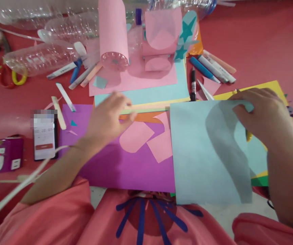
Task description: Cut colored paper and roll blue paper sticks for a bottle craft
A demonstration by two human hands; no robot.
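Light blue sheet [192,153] in front of you, right of the pink cutouts [135,137]; your right hand [245,102] pinches its top right corner. Your left hand [122,110], thumb and fingers loosely apart, nothing held, hovers above purple sheet [136,175]. Phone [44,141] further left, pink-wrapped bottle [113,30] beyond.

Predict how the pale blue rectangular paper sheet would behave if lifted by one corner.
The pale blue rectangular paper sheet is probably light: the right hand alone holds it, near an upper corner. Looking thin and broad, it would likely sag toward its free corners.
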